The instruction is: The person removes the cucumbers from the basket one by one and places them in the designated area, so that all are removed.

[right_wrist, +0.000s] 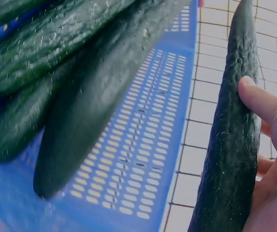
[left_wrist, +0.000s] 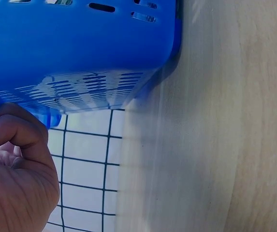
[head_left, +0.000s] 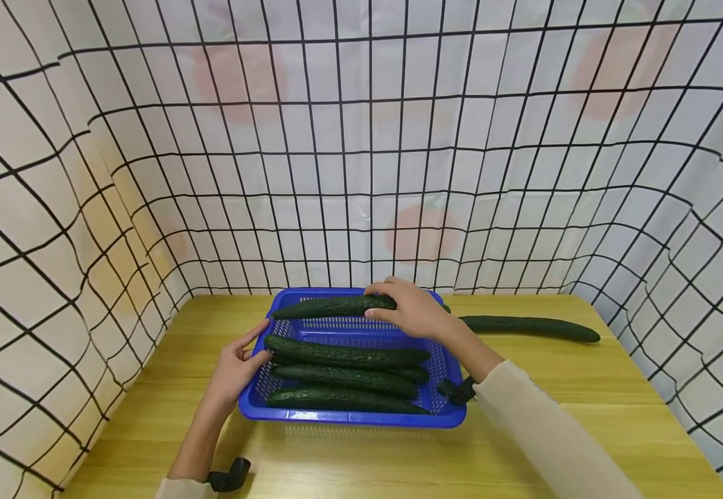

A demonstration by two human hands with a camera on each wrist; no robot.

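My right hand [head_left: 414, 310] grips a long dark green cucumber [head_left: 330, 306] over the far side of a blue plastic basket [head_left: 361, 417]. In the right wrist view the thumb lies along one side of that cucumber [right_wrist: 232, 125], with fingers behind it. At the basket's left end my left hand [head_left: 236, 371] holds the rim. The left wrist view shows its bent fingers at the basket's edge; the fingertips are partly hidden. Several cucumbers [head_left: 349, 355] lie side by side in the basket's near half, some overlapping.
Another cucumber [head_left: 526, 328] lies on the wooden table [head_left: 586, 409] right of the basket, its left end partly hidden by my right arm. A white backdrop with a black grid [head_left: 336, 173] surrounds the table at the back and sides.
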